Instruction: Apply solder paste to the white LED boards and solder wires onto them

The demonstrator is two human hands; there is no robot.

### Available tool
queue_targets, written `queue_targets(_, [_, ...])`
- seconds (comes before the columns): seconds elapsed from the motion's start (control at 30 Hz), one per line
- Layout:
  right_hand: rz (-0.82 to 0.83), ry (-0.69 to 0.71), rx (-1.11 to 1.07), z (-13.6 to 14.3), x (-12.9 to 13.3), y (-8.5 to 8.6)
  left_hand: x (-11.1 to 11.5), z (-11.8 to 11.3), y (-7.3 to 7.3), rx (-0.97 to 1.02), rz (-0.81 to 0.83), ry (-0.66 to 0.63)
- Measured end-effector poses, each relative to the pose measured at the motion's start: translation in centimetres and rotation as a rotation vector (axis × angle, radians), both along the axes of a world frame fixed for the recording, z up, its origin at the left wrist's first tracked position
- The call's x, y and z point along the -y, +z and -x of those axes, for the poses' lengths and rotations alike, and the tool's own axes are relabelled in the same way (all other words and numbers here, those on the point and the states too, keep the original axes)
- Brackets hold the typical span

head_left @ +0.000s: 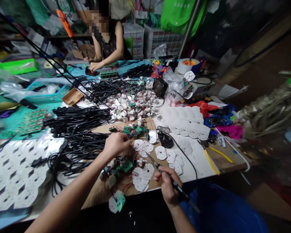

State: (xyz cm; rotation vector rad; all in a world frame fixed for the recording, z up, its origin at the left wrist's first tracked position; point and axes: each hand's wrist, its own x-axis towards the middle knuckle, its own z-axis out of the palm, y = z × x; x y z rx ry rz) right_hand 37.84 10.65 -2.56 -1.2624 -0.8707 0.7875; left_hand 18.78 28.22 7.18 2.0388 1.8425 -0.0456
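Observation:
My right hand (168,184) is wrapped around a soldering iron (176,184), its metal tip pointing up and left over the brown cardboard. Reaching across from the left, my left hand (117,145) has its fingers curled downward and pressed together; what they hold, if anything, is hidden. Just beyond it lie small green circuit boards (135,129) with thin red wires. Below it sits a cluster of wired boards (124,165). White perforated plates (142,176) lie between my hands, and a small white part with red wires (141,162) rests near the iron's tip.
Bundled black cables (80,121) and a heap of white parts (131,105) cover the middle. A coiled iron stand (163,130) and yellow-handled pliers (212,158) lie to the right. A blue bin (223,207) stands below the edge. Across the table, a person (109,45) works.

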Motion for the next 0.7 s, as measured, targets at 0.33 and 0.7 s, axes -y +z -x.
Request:
queue_targets(0.33, [0.019,-0.022,-0.017,0.1,-0.3,0.0,-11.8,-0.6,0.0,0.064,-0.427,0.031])
queue_targets(0.7, [0.047,0.011,0.027,-0.1,-0.2,-0.2,-10.8,1.6,2.3,0.589,-0.472,0.161])
